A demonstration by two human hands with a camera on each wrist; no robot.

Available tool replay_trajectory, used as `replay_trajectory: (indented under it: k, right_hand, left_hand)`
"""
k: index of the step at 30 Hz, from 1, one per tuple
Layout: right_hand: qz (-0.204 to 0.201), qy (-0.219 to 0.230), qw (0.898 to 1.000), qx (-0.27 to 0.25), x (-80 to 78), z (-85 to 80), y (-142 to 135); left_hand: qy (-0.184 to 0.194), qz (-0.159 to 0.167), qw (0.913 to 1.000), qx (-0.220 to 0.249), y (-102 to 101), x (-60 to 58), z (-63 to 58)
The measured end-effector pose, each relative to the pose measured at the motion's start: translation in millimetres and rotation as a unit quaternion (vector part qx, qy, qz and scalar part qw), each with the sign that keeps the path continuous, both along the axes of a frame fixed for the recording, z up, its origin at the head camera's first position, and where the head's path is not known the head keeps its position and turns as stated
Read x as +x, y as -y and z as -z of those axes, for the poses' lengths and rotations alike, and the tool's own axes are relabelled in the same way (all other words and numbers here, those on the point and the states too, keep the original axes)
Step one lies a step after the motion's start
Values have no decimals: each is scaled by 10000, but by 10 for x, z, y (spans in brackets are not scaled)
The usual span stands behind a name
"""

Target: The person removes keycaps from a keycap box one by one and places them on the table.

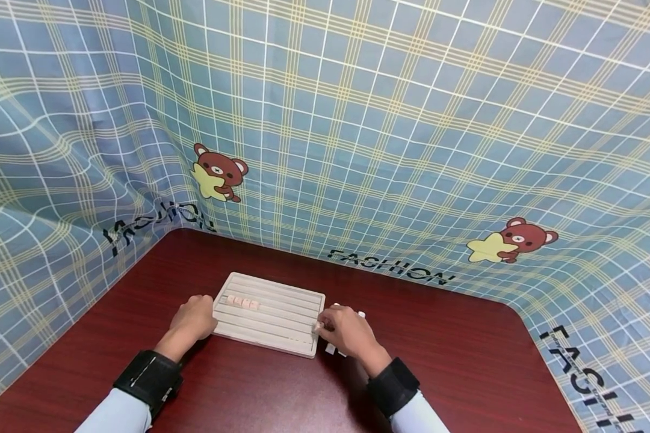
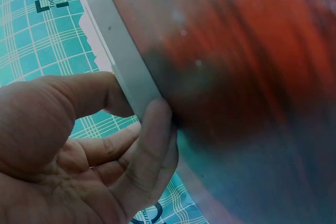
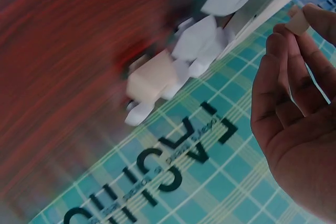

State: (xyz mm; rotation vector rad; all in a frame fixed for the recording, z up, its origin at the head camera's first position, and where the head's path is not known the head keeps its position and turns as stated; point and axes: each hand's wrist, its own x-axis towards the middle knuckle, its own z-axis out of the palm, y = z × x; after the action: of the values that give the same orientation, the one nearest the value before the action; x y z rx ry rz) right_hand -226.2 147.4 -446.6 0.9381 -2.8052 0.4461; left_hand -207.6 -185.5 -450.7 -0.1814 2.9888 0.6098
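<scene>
A pale, ridged board point(image 1: 287, 314) lies on the dark red table, with a short row of light pink keycaps point(image 1: 242, 302) at its upper left. My left hand point(image 1: 194, 319) grips the board's left edge; in the left wrist view the thumb and fingers pinch the white rim point(image 2: 123, 40). Over the board's right edge, my right hand point(image 1: 351, 331) pinches a small beige keycap point(image 3: 298, 22) between thumb and fingertips. Loose white and beige keycaps point(image 3: 152, 77) lie beside the board, partly hidden under my right hand in the head view.
The red wooden table point(image 1: 444, 361) extends to both sides and in front of the board. A blue plaid cloth point(image 1: 357, 132) with printed bears hangs behind and around it. Black bands point(image 1: 150, 379) circle both wrists.
</scene>
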Motion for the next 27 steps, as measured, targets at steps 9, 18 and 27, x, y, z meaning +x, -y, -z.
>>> replay_trajectory:
  k: [9, 18, 27]
  right_hand:
    - [316, -130, 9993, -114, 116, -7, -330]
    - [546, 90, 9984, 69, 263, 24, -598]
    - [425, 259, 9985, 219, 265, 82, -667]
  left_hand:
    - [-50, 28, 10000, 23, 19, 7, -11]
    - [49, -34, 10000, 44, 6, 18, -19]
    - [55, -9, 10000, 41, -6, 8, -17]
